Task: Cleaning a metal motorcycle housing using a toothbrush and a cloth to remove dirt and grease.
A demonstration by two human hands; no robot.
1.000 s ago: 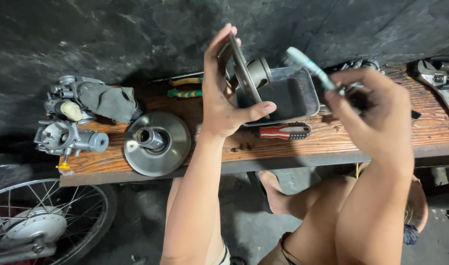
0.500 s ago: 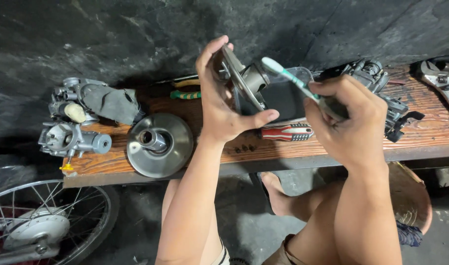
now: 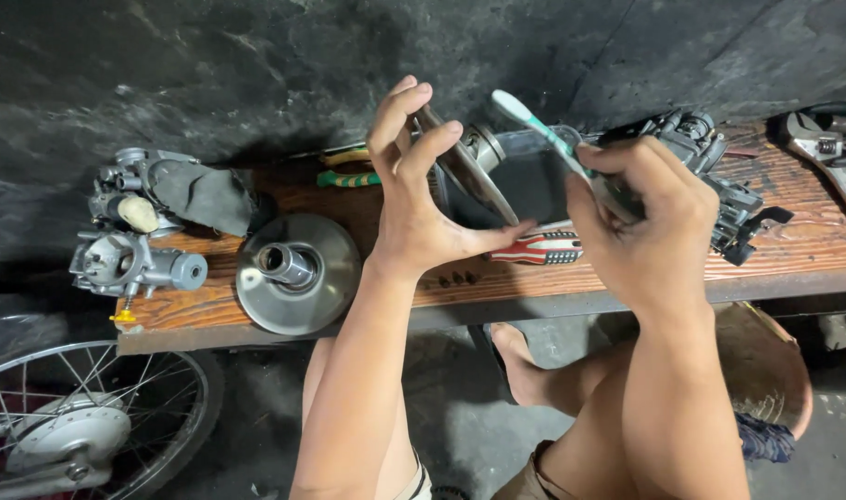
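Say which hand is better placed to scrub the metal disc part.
Right hand: likely, since its fingers already grip the toothbrush, bristles beside the metal disc part. The left hand is busy holding that part up.

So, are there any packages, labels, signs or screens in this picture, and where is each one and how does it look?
No packages, signs or screens are in view.
Screwdriver handle: lies on the wooden bench below the right hand; red, black and white, with small print too fine to tell.
Nothing else shows a label: the left hand holds a bare metal pulley disc.
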